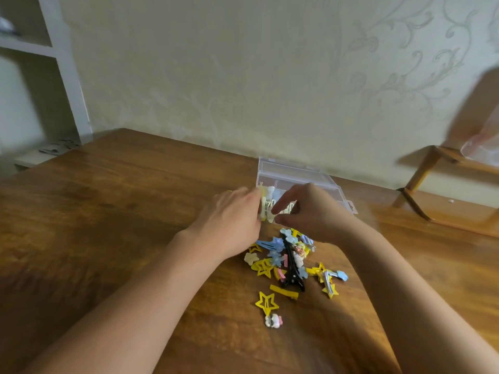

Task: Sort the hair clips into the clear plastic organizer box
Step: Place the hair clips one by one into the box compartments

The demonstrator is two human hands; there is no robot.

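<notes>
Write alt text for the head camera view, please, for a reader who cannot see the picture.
Two bare hands, the left hand and the right hand, work at the near edge of a clear plastic organizer box on a wooden table. A pile of hair clips, mostly yellow stars and blue shapes, lies just in front.

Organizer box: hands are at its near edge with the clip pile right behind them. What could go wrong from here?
1. Both hands, left hand and right hand, crowd the clear organizer box, hiding the near compartments; a cream clip could land in the wrong one.
2. The forearms pass close beside the clip pile; pulling back may scatter it.
3. The box looks light; a push could slide it.
</notes>
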